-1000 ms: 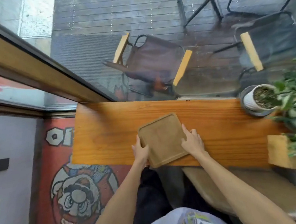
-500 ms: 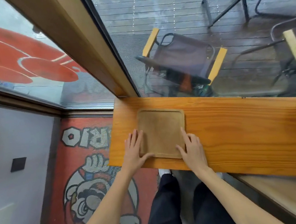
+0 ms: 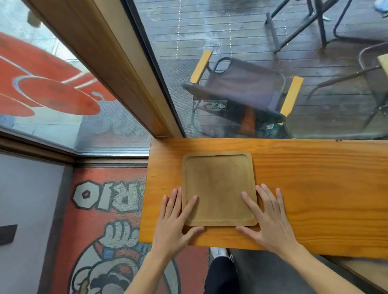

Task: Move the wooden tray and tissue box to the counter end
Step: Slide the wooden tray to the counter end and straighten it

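- At the left end of the counter [image 3: 317, 184], the wooden tray [image 3: 219, 188] lies flat on the board, near the end edge and the near edge but inside both; it looks squared to the counter.
- The risk I see is an overshoot; there is little bare wood on the tray's left, so a further shove that way could carry a corner past the end and tip it toward the floor.
- The near rim sits close to the front edge too; a hand dragging back as it leaves could pull the tray off toward the person's legs.
- The tissue box is nowhere in sight; that half of the job looks undone, and the box will need space beside the tray.
- The left hand [image 3: 173, 224] lies flat and spread at the tray's near left corner, gripping nothing; one finger rests inside the tray, the thumb on the counter.
- The right hand [image 3: 266, 220] mirrors it at the near right corner, open, fingers splayed, pressing rather than holding.
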A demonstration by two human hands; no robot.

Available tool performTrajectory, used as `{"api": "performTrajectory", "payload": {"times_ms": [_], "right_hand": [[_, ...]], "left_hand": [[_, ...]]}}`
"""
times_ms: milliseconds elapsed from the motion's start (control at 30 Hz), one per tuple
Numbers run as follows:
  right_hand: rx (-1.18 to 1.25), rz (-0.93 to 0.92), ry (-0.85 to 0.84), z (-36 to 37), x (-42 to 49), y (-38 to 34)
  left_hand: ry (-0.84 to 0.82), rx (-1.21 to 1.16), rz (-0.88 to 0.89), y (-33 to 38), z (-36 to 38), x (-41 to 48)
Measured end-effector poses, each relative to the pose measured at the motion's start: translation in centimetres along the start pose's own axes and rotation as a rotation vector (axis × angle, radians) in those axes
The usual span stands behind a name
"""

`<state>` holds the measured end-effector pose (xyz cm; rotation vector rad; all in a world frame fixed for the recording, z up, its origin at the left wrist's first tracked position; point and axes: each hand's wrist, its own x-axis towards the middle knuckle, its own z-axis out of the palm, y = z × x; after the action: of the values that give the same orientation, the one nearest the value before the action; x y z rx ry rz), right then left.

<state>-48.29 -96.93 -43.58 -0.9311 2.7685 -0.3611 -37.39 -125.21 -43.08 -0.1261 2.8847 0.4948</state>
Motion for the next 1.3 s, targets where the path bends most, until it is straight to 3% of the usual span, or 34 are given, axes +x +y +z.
{"api": "performTrajectory", "payload": {"times_ms": [533, 1300], "right_hand": [[0.168, 0.104, 0.132, 0.1, 1.4, 0.2], [0.204, 0.118, 0.075, 0.4, 1.3, 0.6]], "left_hand": [[0.202, -0.03, -0.035, -1.0, 1.3, 1.6], [0.122, 0.086, -0.009, -1.0, 1.2, 1.6]]}}
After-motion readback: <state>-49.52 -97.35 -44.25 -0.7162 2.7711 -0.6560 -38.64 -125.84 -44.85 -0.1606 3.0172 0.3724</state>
